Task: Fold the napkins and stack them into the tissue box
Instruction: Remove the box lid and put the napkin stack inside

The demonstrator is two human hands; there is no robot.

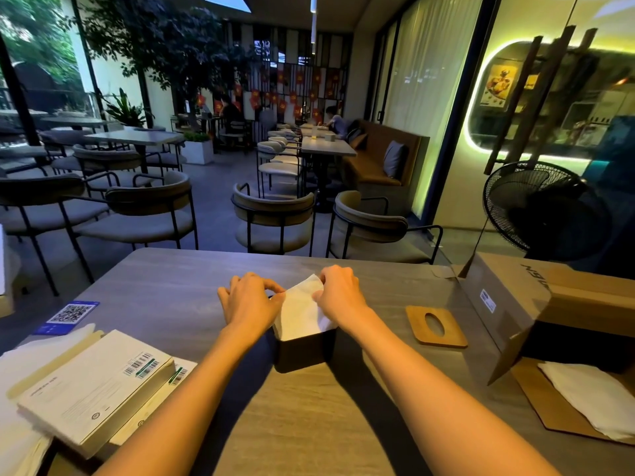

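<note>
Both hands are working over the open tissue box (304, 348) on the table (178, 290); the right hand (340, 292) is pinching the upper corner of the white napkin (302, 310), thumb and fingers curled onto its edge; the left hand (249, 298) is sitting just beside that grip, fingers curled at the napkin's left edge, though whether it is truly pinching or only touching I cannot tell. The napkin is lying half in the box, directly below the right grip, its top corner poking up above the rim.

Risks, as I judge them: the sheet looks thin and limp, so pulling the two edges apart too hard may be tearing it; pressing down off-centre may be crumpling the fold against the box wall rather than seating it flat; the box, standing unheld under the grip, may be sliding or tipping toward the person. The wooden lid (436, 326) is lying well off to the right of the grip, clear of trouble.
</note>
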